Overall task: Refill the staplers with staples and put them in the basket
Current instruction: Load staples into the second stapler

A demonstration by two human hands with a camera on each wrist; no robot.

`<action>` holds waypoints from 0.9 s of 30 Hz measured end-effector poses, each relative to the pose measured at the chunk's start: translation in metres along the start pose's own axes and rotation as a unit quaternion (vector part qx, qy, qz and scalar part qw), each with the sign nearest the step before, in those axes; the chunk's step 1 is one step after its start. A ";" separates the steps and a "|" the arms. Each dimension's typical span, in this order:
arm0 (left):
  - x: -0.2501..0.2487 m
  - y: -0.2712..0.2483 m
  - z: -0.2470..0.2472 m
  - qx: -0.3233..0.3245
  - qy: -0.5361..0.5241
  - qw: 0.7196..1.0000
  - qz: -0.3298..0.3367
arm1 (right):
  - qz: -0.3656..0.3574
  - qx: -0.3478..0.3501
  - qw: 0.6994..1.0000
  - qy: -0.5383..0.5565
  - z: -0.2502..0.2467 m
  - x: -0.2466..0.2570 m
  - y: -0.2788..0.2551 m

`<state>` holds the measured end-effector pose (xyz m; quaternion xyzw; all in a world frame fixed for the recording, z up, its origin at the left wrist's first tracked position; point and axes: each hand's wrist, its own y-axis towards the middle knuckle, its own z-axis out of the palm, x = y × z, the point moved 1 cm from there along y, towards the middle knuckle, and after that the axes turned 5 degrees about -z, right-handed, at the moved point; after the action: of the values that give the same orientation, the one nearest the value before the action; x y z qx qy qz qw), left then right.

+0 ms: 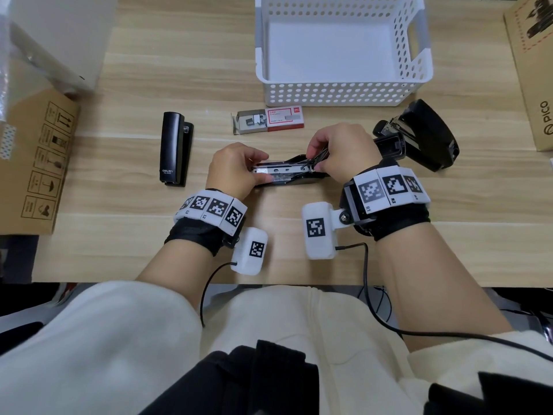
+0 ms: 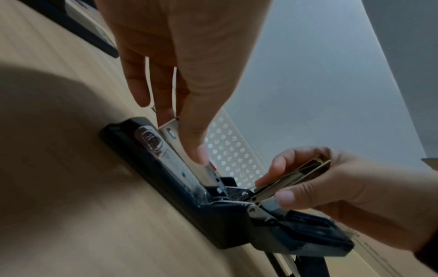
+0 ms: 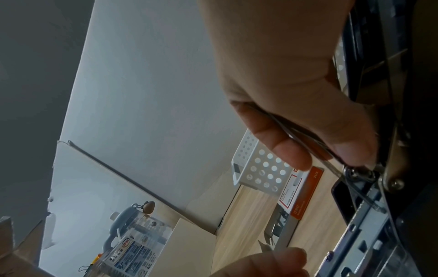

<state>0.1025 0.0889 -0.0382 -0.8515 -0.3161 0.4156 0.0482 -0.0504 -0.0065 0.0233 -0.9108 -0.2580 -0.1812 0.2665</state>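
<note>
Black stapler (image 1: 287, 175) open | both hands (image 1: 232, 169) gripping | basket (image 1: 341, 91) behind

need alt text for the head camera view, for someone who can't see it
Two hands work on an opened black stapler on a wooden table: the left hand holds its metal staple channel, the right hand pinches the raised metal arm. An empty white perforated basket sits behind, with an open staple box, a closed black stapler at left and another stapler at right.
</note>
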 end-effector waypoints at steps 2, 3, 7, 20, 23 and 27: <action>-0.002 0.003 0.001 0.001 -0.044 0.999 -0.025 | 0.001 -0.001 1.000 -0.001 0.000 0.000 0.000; -0.003 0.005 0.002 0.003 -0.048 0.998 -0.032 | 0.001 -0.002 1.000 -0.001 0.000 0.000 -0.001; -0.012 0.014 -0.001 0.033 0.032 0.999 -0.013 | 0.003 0.000 1.000 -0.007 -0.001 0.001 -0.001; -0.006 0.030 -0.022 0.094 0.069 0.993 -0.007 | 0.015 0.002 1.000 -0.009 -0.003 0.004 -0.001; -0.006 0.037 -0.027 0.035 -0.005 0.999 -0.007 | 0.022 -0.005 1.000 -0.007 -0.002 0.005 0.000; -0.014 0.056 -0.037 -0.044 0.061 0.997 0.009 | 0.038 -0.029 0.999 0.000 0.000 0.007 0.002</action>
<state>0.1514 0.0430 -0.0245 -0.8795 -0.3228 0.3488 0.0262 -0.0438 -0.0058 0.0258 -0.9272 -0.2184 -0.1780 0.2469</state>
